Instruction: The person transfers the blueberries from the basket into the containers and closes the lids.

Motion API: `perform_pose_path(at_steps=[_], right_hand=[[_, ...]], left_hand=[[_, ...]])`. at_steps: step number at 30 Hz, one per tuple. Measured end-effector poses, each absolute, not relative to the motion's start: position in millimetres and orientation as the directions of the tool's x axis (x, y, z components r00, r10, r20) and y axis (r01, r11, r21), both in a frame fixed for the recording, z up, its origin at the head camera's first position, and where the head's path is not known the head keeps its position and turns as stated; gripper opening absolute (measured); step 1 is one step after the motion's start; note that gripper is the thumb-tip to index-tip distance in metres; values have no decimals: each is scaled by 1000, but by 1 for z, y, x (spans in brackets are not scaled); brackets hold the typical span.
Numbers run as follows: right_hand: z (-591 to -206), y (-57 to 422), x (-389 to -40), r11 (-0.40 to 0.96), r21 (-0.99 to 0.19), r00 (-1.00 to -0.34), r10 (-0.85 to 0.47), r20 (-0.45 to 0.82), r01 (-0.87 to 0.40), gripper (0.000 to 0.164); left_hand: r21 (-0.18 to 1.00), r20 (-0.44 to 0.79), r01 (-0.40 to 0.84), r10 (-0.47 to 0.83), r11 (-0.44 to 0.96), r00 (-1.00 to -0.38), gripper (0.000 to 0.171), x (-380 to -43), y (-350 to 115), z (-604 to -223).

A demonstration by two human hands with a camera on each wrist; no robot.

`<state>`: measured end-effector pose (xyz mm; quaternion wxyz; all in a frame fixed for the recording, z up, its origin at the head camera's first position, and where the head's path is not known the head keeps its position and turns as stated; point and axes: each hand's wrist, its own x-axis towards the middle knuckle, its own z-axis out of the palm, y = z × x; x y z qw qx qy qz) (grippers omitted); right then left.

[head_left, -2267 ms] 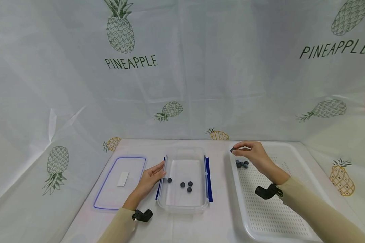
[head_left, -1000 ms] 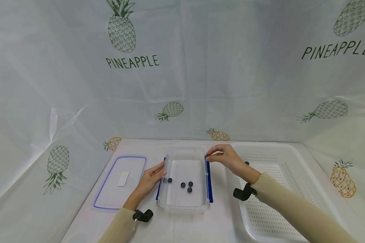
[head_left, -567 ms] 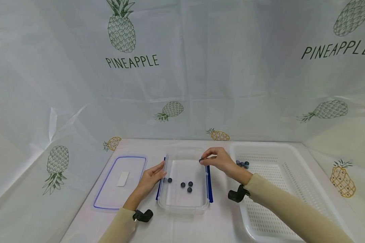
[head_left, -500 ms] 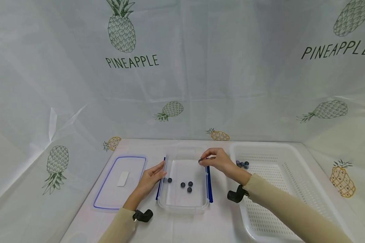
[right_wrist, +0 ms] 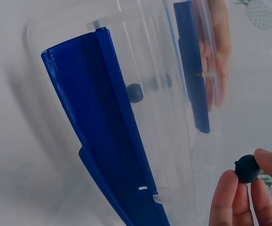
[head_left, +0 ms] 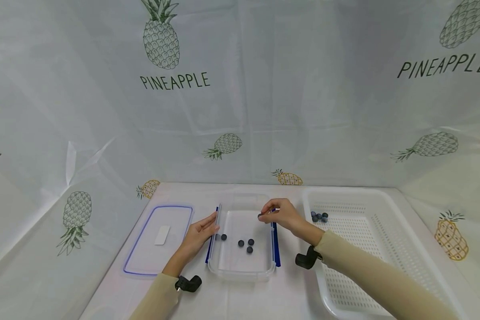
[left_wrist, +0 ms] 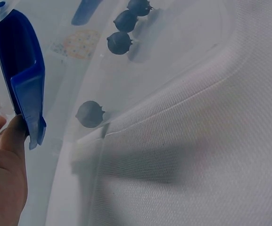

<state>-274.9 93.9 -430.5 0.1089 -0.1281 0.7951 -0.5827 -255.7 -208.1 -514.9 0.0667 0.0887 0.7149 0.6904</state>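
A clear plastic container [head_left: 240, 274] stands mid-table, its blue side latches [right_wrist: 93, 94] hanging away from the walls. Several blueberries [head_left: 241, 243] lie on its floor. My left hand [head_left: 198, 235] rests against the container's left side, fingers fairly straight. In the left wrist view its fingertips touch the edge of a blue latch [left_wrist: 29, 94]. Between thumb and fingertips, my right hand [head_left: 280, 214] pinches one blueberry [right_wrist: 247, 169] over the back right part of the container. That berry is mostly covered by the fingers in the head view.
On the right stands a white perforated basket [head_left: 324, 289], with several blueberries [head_left: 319, 217] in its back left corner. A clear lid with a blue seal [head_left: 129, 258] lies left of the container, a white label [head_left: 162, 235] on it. Pineapple-print cloth [head_left: 240, 111] rises behind the table.
My right hand has carried the blueberry left from the basket's back corner, across the container's right rim, and slightly down towards the near side. My left hand has stayed at the container's side.
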Motion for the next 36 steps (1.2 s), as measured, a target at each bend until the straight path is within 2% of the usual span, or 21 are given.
perform_pose_path(at_steps=[13,20,36], right_hand=[[-432,94,-276,294,-953,-953,-302,-27,-66,23],[-424,100,-273,237,-971,-951,-308,-39,-36,25],[-408,155,-273,181,-982,-968,-251,7,-54,33]], left_hand=[[999,27,35,223,31,-975,57,-257,-207,-515],[998,39,47,220,32,-975,56,-257,-208,-516],[999,21,31,227,41,-974,55,-253,-209,-512]])
